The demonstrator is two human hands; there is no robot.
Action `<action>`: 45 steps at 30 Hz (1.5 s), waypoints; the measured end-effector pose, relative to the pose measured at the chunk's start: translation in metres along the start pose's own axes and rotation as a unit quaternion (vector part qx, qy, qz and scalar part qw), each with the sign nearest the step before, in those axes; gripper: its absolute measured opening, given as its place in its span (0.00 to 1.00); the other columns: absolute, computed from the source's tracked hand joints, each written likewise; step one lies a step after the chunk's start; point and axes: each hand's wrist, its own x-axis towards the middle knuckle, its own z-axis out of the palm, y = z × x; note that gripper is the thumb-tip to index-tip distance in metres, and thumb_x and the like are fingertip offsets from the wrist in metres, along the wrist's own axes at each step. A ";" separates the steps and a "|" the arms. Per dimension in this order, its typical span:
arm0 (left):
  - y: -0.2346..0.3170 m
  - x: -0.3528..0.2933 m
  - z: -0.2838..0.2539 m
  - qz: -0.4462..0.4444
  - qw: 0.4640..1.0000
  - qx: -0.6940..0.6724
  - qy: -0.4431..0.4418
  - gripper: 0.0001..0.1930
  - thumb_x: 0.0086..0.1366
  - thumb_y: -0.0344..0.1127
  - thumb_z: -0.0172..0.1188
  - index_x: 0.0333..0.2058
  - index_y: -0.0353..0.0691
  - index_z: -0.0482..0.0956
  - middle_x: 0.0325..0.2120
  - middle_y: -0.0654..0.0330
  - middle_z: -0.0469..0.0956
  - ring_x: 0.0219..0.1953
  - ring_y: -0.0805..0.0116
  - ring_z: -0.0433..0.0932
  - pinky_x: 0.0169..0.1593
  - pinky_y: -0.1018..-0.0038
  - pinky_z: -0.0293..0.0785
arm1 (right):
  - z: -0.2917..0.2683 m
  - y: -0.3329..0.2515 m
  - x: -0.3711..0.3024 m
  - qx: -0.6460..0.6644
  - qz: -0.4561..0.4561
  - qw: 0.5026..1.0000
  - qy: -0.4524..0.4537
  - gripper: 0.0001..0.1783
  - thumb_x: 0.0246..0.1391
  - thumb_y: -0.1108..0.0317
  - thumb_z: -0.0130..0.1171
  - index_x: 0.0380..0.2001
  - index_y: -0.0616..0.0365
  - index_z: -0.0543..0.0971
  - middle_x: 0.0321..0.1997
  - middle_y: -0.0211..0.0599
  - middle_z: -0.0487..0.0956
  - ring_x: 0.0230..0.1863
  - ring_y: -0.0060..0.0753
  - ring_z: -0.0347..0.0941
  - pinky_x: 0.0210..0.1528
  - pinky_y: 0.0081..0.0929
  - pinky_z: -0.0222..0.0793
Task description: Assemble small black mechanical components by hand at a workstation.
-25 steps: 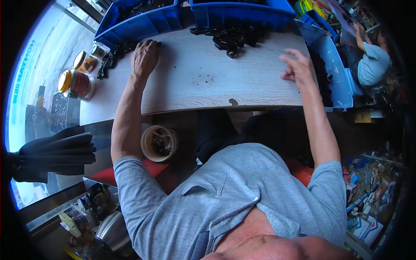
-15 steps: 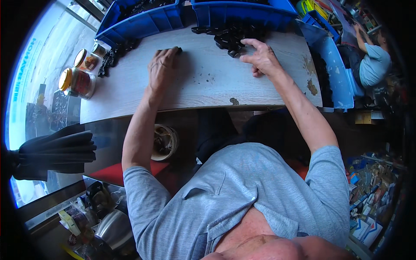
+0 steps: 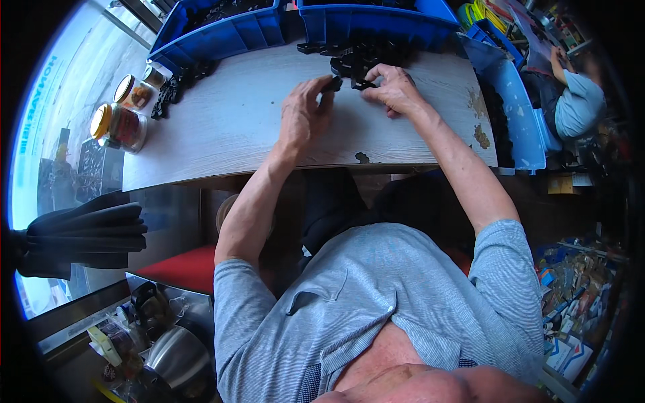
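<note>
My left hand (image 3: 306,113) is above the middle of the worktable, closed on a small black part (image 3: 334,82) that sticks out at its fingertips. Facing it from the right, my right hand (image 3: 396,92) pinches thumb and forefinger on a black piece (image 3: 363,84) at the near edge of a heap of black parts (image 3: 379,54). The two hands are a short gap apart. What exact kind of parts these are does not show, as they are small and dark.
Two blue bins (image 3: 222,37) with black parts line the table's far edge; a lighter blue bin (image 3: 527,127) stands right. More black parts (image 3: 176,87) lie at the left, beside lidded jars (image 3: 124,127). A person (image 3: 579,101) sits at the far right.
My left hand has moved right with its small black part, close to the heap. The right hand's spread fingers have come together on a piece there. Dark crumbs on the tabletop no longer show.
</note>
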 end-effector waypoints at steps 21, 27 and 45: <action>-0.002 0.023 0.034 0.173 0.977 0.041 -0.115 0.23 0.59 0.26 0.66 0.54 0.50 0.83 0.47 0.55 0.83 0.48 0.56 0.82 0.55 0.65 0.78 | -0.001 0.005 -0.011 0.074 0.008 0.996 -0.040 0.17 0.45 0.77 0.60 0.42 0.58 0.80 0.19 0.27 0.70 0.13 0.22 0.67 0.12 0.25 0.62; 0.005 0.022 0.031 0.139 0.981 0.067 -0.118 0.23 0.59 0.26 0.68 0.54 0.52 0.83 0.49 0.56 0.82 0.49 0.57 0.82 0.58 0.65 0.77 | 0.000 0.004 -0.011 0.054 0.013 0.998 -0.021 0.17 0.49 0.77 0.59 0.44 0.56 0.80 0.17 0.29 0.72 0.13 0.22 0.67 0.13 0.23 0.63; -0.002 0.023 0.040 0.205 0.970 0.034 -0.126 0.22 0.60 0.24 0.66 0.54 0.46 0.82 0.49 0.54 0.83 0.50 0.56 0.83 0.57 0.65 0.79 | -0.004 0.015 -0.012 0.049 0.030 0.998 -0.024 0.16 0.49 0.76 0.61 0.44 0.56 0.80 0.19 0.31 0.75 0.14 0.22 0.68 0.14 0.23 0.65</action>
